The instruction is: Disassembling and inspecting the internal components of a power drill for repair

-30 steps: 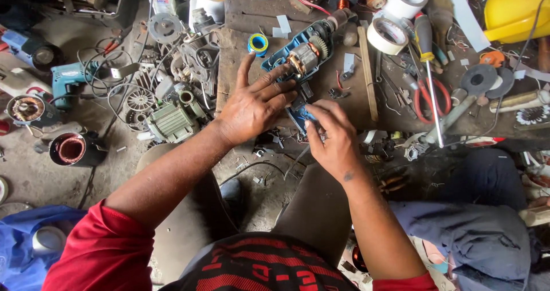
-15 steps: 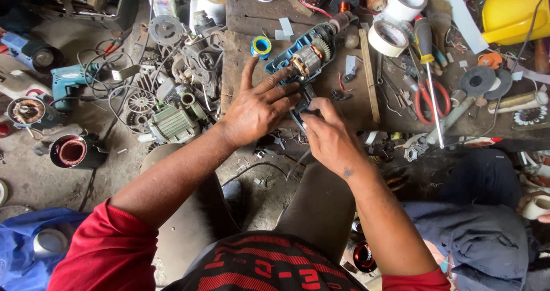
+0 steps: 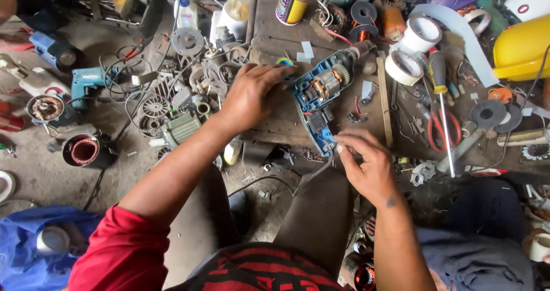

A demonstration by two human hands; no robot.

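A blue electric drill (image 3: 322,93) lies opened on the wooden bench (image 3: 286,122), its copper-wound motor and wiring exposed. My left hand (image 3: 251,96) rests flat beside the drill's left side, fingers spread and touching the casing. At the drill's handle end, my right hand (image 3: 366,162) pinches something small between thumb and fingertips; what it is cannot be made out. A black cable runs from the handle down past my knees.
White tape rolls (image 3: 404,67), a yellow-handled screwdriver (image 3: 440,79), red-handled pliers (image 3: 438,131) and a spray can (image 3: 292,1) crowd the bench. A yellow helmet (image 3: 521,47) sits far right. Motor parts, a teal drill (image 3: 89,84) and copper windings (image 3: 85,150) litter the floor on the left.
My left hand has slid up along the drill's left side. My right hand has dropped from the middle of the drill to its handle end. The view has shifted slightly.
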